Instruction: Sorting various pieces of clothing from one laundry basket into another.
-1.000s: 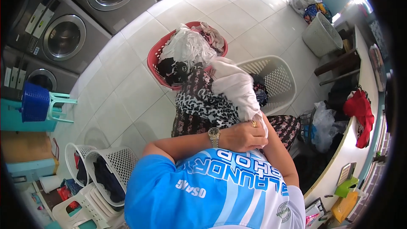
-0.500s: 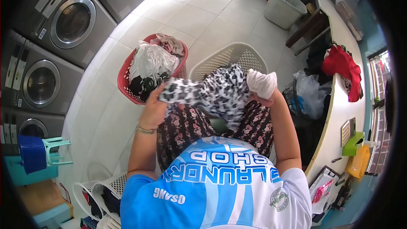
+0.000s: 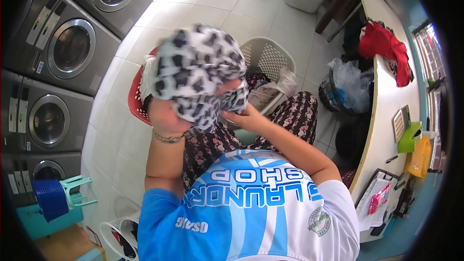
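A white garment with black cow-like spots (image 3: 200, 63) is held up in front of me, blurred by motion. My left hand (image 3: 166, 116) grips its left side, the fingers partly covered by cloth. Lower on the right, my right hand (image 3: 244, 117) pinches a gathered part of the same garment. Behind it stands a red laundry basket (image 3: 137, 100) with white clothes, largely hidden by the garment. A cream perforated basket (image 3: 270, 53) beside it holds dark clothes and a pale cloth (image 3: 280, 87) draped toward its near rim.
Front-loading washing machines (image 3: 72, 48) line the left wall. A blue chair seat (image 3: 48, 198) stands lower left near a white basket (image 3: 113, 229). On the right runs a long table (image 3: 382, 116) with red cloth (image 3: 386, 48); a dark basket with plastic bags (image 3: 350, 87) sits beside it.
The spotted garment has been lifted up and to the left. My right hand has let go of the pale cloth, now in the cream basket, and moved left onto the garment. The view has shifted.
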Available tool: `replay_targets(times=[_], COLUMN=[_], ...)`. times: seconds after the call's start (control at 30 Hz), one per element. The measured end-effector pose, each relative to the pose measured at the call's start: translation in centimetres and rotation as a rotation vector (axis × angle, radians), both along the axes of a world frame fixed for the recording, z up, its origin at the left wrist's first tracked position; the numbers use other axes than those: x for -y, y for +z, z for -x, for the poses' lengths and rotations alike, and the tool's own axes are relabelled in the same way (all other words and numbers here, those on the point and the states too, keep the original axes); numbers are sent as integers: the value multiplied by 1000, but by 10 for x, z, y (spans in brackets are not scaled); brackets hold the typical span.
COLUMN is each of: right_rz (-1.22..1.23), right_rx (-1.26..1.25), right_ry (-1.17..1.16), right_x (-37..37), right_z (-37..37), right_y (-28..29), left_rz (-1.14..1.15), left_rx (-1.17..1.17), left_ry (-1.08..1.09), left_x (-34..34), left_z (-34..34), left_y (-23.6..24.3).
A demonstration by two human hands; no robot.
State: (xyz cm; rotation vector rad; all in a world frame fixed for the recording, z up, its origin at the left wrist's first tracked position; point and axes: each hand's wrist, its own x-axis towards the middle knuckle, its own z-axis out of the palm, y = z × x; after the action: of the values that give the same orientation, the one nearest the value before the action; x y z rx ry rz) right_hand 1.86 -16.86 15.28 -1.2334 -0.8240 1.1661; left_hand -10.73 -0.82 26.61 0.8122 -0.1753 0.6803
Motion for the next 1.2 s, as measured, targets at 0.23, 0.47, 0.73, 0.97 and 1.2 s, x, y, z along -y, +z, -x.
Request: replay_targets(times=[0.23,0.47,0.73,0.97,1.2], right_rz=[47,865,857,35,-533], right_rx=[182,849,1406,184,-263], right_ry=[-73,-210,-432,-695,-225], right_x=[18,32,64,56,77], right_z=[-17,-179,-213,-232,-155], right_y=[40,-64,-191,-17,146], left_rz=[-1055,-847,-1010,-1351,-1180], left_rx=[-661,-1054,-335,-775,-499], left_ry=[86,-370,689,292,468], left_x=[-6,44,34,12,50], left_z=[-1,-5,-41,-109,-146], left_y=[-17,-110,-5,-52,-101])
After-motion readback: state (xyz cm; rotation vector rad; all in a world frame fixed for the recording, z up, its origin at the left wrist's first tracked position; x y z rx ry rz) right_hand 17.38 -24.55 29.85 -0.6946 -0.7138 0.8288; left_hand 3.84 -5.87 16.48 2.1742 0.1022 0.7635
